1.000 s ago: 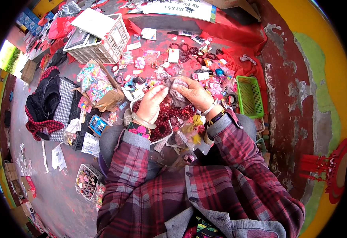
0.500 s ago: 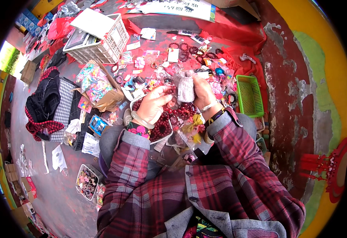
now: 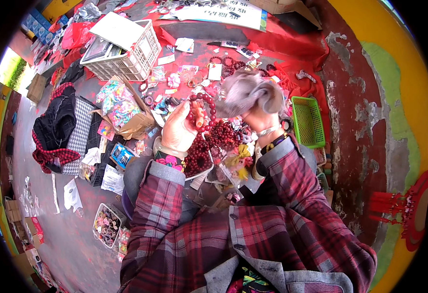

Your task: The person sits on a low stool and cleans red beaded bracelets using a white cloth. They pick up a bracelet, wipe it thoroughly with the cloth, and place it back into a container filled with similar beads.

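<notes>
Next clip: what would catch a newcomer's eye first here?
At centre, the left hand holds a dark red bead bracelet, while the right hand grips a crumpled grey cloth beside it. Below them lies a pile of red beads; a white crate sits upper left, a green basket on the right.

Left hand (image 3: 179,131) holds a bead bracelet (image 3: 200,113) up, just left of the right hand (image 3: 259,116) gripping a crumpled bag (image 3: 246,94). Under both sits a bead pile (image 3: 209,144). A crate (image 3: 121,51) lies far left behind, a small basket (image 3: 308,121) right.
</notes>
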`<action>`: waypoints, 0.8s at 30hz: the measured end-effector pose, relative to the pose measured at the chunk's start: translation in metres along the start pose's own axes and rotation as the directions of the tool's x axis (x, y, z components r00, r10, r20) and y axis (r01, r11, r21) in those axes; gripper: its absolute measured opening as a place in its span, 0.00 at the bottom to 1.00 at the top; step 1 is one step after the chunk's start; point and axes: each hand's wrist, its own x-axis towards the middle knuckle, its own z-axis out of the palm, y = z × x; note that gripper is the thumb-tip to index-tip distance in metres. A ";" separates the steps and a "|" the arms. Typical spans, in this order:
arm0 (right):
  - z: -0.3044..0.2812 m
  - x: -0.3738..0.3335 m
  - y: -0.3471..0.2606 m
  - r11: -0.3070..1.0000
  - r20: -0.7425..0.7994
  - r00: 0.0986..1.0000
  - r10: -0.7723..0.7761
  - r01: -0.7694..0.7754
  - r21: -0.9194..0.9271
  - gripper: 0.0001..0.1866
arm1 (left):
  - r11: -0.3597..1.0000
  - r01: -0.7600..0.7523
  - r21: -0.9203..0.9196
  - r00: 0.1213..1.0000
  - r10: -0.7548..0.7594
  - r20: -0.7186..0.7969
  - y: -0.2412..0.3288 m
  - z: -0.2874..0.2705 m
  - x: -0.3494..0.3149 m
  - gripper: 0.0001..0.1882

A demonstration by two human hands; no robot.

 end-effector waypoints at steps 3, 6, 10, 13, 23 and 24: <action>0.007 -0.003 0.013 0.999 0.059 0.998 0.030 -0.029 -0.015 0.18 | 0.999 -0.037 0.009 0.999 0.037 0.000 0.000 -0.004 0.002 0.12; 0.011 -0.008 0.018 0.999 -0.033 0.999 0.003 -0.002 0.041 0.18 | 0.993 -0.114 0.020 0.993 0.113 0.023 0.002 -0.005 0.002 0.12; 0.009 -0.017 0.018 0.995 -0.247 0.968 -0.037 0.058 0.076 0.18 | 0.988 -0.150 0.047 0.987 0.152 -0.047 0.001 -0.004 -0.001 0.10; -0.001 -0.011 0.024 0.982 -0.265 0.964 0.022 -0.070 -0.174 0.20 | 0.995 -0.072 0.072 0.996 0.075 -0.045 -0.007 -0.002 0.003 0.10; 0.018 -0.023 0.062 0.609 -0.095 0.995 0.012 -0.083 -0.789 0.13 | 0.800 -0.166 0.577 0.964 0.256 -0.077 -0.021 0.011 0.003 0.15; 0.013 -0.023 0.067 0.695 -0.126 0.992 0.020 -0.105 -0.712 0.13 | 0.785 -0.164 0.597 0.965 0.253 -0.066 -0.023 0.012 0.004 0.15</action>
